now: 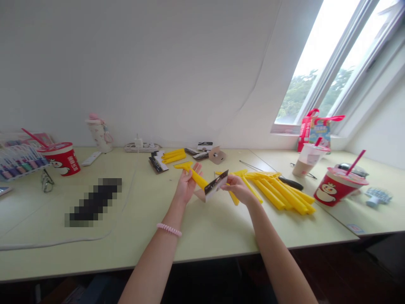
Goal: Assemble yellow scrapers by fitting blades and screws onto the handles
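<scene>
My left hand (186,184), with a pink coil band on its wrist, holds a yellow tool (198,179) with a flared end and a tubular handle. A folded black-and-white card (216,185) is pinched in my right hand (238,188), beside the lower end of that handle. Several more yellow tools (278,192) lie in a pile to the right of my right hand. Beyond my left hand, two yellow pieces (173,156) rest beside black-and-white cards (158,164). More cards (200,155) and an opened brown one (217,155) lie near the wall.
Red cups with straws stand at left (67,159) and right (338,185), a milky drink cup (308,159) behind. A bottle (100,134) and power strip (142,147) line the wall. A pixelated dark object (95,203) and a cable lie at left.
</scene>
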Tool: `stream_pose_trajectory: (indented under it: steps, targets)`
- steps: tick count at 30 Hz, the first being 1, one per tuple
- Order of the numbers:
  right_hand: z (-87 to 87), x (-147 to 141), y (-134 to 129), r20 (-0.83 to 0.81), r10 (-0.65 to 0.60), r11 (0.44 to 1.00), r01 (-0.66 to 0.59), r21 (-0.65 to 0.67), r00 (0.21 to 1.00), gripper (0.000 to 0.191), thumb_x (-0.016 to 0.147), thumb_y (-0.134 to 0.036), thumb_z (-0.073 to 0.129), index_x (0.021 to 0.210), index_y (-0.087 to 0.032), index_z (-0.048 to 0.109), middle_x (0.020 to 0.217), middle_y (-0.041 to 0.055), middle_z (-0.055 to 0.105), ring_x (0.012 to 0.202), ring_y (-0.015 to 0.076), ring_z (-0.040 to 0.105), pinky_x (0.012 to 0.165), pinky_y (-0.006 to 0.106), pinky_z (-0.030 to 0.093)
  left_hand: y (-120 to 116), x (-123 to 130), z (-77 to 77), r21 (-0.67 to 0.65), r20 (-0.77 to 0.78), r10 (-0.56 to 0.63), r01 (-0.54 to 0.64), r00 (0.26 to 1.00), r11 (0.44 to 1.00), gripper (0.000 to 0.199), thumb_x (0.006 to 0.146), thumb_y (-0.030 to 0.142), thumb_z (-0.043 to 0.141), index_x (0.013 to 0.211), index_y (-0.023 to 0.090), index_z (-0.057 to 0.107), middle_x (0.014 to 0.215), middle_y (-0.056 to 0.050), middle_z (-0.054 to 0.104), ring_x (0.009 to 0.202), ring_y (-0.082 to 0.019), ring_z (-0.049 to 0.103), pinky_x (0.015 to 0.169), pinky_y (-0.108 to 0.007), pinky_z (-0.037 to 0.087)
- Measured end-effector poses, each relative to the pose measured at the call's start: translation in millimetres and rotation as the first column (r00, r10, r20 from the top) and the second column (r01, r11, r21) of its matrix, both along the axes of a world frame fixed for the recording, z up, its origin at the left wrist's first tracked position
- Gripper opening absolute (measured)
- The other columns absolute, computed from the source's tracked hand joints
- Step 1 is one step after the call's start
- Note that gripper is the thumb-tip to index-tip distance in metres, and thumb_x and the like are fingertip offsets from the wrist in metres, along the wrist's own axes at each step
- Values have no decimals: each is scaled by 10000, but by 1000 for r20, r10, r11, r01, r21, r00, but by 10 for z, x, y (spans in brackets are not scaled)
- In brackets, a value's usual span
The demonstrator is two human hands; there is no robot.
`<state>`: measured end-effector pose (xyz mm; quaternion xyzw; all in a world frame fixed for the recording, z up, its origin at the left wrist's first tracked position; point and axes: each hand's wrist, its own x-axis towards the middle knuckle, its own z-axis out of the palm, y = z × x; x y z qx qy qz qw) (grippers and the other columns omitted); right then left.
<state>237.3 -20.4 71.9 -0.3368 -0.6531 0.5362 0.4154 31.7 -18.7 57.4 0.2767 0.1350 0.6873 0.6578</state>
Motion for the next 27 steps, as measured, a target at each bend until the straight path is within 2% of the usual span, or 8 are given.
stream_pose_trajectory:
  steps: [2, 6, 11, 14, 18, 21, 24, 27]
  targets:
    - [-29, -30, 10, -23, -13, 1000, 13, -4, 1000, 222, 585, -293, 703, 768, -180, 646, 789, 38, 665, 748, 181, 608, 771, 341, 475, -22, 39, 17, 2, -20, -29, 29, 999, 1000, 296, 826, 94, 467, 1107, 187, 482, 1246, -114, 532, 1163, -198, 495, 954, -373, 411]
    - [-67, -33, 10, -6, 53, 996, -53, -69, 999, 185, 573, -288, 719, 710, -198, 635, 738, 22, 653, 721, 166, 602, 747, 313, 481, -26, 74, 18, -7, -69, -45, 45, 997, 999, 289, 820, 92, 476, 1090, 187, 513, 1244, -92, 528, 1196, -188, 462, 971, -334, 395]
    - [-71, -72, -2, -99, 67, 994, -75, -79, 993, 198, 604, -275, 700, 773, -187, 644, 787, 20, 658, 751, 152, 609, 755, 285, 473, -22, 60, 8, 38, -64, -36, 39, 997, 999, 319, 825, 111, 483, 1129, 204, 506, 1203, -81, 544, 1169, -195, 487, 929, -319, 423]
    - [-78, -104, 0, -120, 23, 998, -30, -55, 992, 209, 632, -251, 681, 828, -189, 646, 847, 21, 665, 805, 154, 611, 789, 282, 465, -52, 86, 14, 28, -151, -50, 55, 987, 998, 423, 795, 116, 536, 1195, 235, 463, 1165, -71, 570, 1090, -177, 544, 858, -284, 460]
    - [-90, -95, 18, -137, -32, 999, 26, -46, 990, 180, 646, -256, 681, 805, -183, 637, 817, 19, 664, 785, 159, 616, 797, 305, 473, -116, 150, 7, -5, -391, -150, 161, 908, 987, 592, 724, 146, 630, 1264, 263, 419, 1071, -60, 626, 839, -163, 627, 646, -239, 496]
    - [-82, -42, 27, -198, -37, 999, 29, -42, 980, 194, 659, -258, 680, 831, -185, 631, 863, 25, 663, 812, 161, 617, 823, 318, 470, -156, 181, 0, -2, -541, -126, 148, 832, 989, 537, 738, 247, 633, 1250, 253, 473, 1032, -66, 647, 779, -168, 626, 569, -215, 473]
    - [-70, 27, 34, -222, 12, 998, -24, -50, 975, 192, 683, -268, 669, 852, -185, 629, 897, 33, 659, 845, 167, 614, 848, 336, 462, -175, 195, 15, 15, -634, -63, 93, 771, 996, 484, 738, 301, 629, 1209, 238, 536, 1045, -69, 649, 877, -203, 615, 616, -233, 481]
    - [-73, 91, 57, -251, 14, 998, -28, -49, 968, 171, 694, -283, 667, 830, -188, 625, 873, 29, 659, 844, 168, 614, 855, 338, 453, -170, 195, 42, 52, -698, -28, 90, 715, 995, 482, 719, 339, 642, 1176, 201, 573, 1092, -80, 639, 990, -242, 582, 748, -292, 480]
